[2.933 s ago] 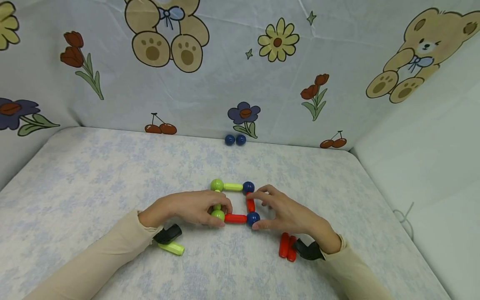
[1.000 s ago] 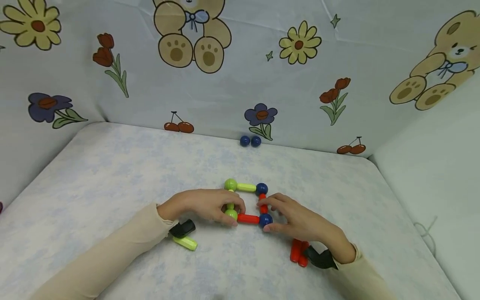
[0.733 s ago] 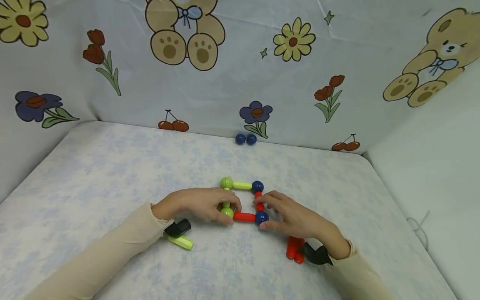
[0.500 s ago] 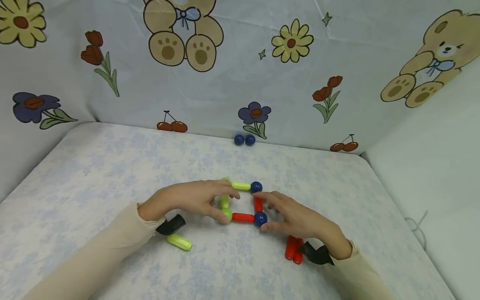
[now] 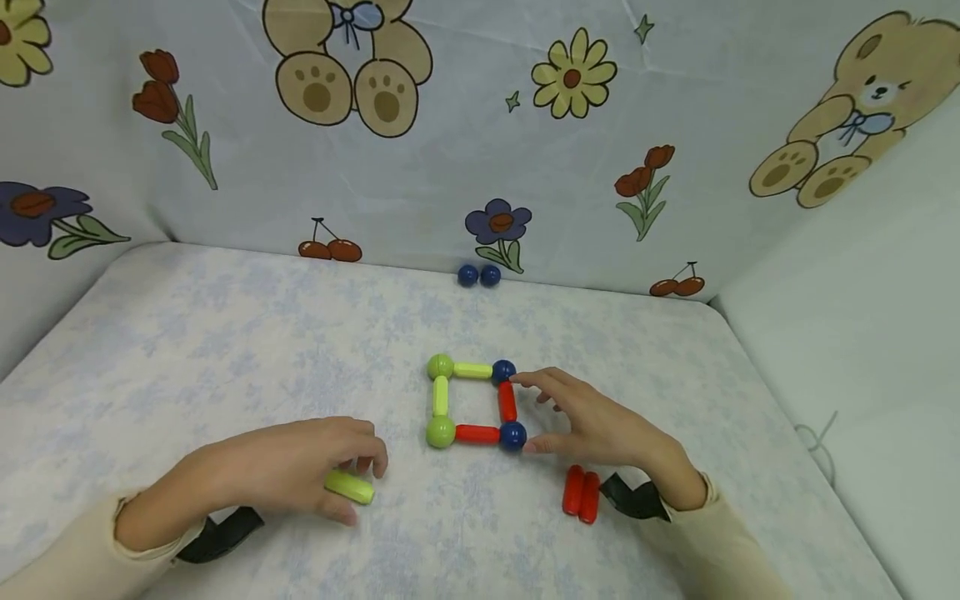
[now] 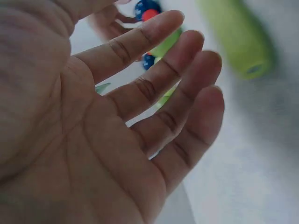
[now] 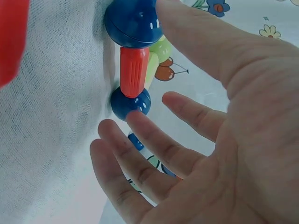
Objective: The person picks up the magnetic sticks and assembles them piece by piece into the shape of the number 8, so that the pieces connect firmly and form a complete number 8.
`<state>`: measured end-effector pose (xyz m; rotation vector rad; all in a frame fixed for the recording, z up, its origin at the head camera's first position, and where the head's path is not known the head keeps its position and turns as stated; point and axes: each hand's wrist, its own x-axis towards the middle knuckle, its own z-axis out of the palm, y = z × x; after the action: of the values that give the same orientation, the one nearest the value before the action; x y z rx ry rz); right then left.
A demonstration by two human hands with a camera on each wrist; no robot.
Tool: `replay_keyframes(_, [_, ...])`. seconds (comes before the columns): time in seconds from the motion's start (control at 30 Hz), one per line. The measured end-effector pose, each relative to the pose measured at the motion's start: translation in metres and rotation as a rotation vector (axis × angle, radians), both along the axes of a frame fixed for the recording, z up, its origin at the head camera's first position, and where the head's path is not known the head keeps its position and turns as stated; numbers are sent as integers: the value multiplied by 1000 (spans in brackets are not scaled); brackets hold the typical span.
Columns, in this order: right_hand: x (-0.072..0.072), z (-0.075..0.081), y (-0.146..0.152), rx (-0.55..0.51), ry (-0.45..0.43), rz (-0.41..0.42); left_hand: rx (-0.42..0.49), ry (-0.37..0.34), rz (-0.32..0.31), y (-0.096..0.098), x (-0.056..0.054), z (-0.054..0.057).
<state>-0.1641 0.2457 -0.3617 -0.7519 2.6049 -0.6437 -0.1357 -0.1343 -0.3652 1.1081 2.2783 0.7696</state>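
Note:
A square of magnetic rods and balls lies flat on the cloth: two light-green rods [image 5: 440,397], two red rods [image 5: 477,434], two green balls [image 5: 441,432] and two blue balls [image 5: 513,437] at the corners. My left hand [image 5: 292,467] hovers with relaxed fingers over a loose green rod [image 5: 352,487], which the left wrist view shows beside the fingertips and outside the grasp. At the square's right side, my right hand [image 5: 600,421] has its fingers spread; its thumb tip is right at the near blue ball, and its index fingertip is by the far one.
Two loose red rods [image 5: 581,493] lie side by side near the right wrist. At the back, two more blue balls [image 5: 479,275] sit against the printed backdrop [image 5: 420,175]. A pale cord [image 5: 817,446] hangs at the right side wall.
My left hand has let go of the square's near-left corner and moved left and toward me, over the loose green rod. My right hand has opened slightly away from the square's right side.

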Motion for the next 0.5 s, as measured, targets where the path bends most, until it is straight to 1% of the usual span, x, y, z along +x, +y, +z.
replay_keyframes(0.07, [-1, 0, 0, 4, 5, -16, -19, 6, 13, -4, 5, -6])
replay_keyframes(0.17, [-1, 0, 1, 8, 8, -34, -28, 16, 25, -7, 8, -12])
replay_keyframes(0.37, [-1, -3, -3, 18, -4, -52, 23, 59, 28, -5, 11, -22])
replay_keyframes(0.5, [-2, -7, -7, 17, -28, -48, 64, 68, 48, -2, 14, -23])
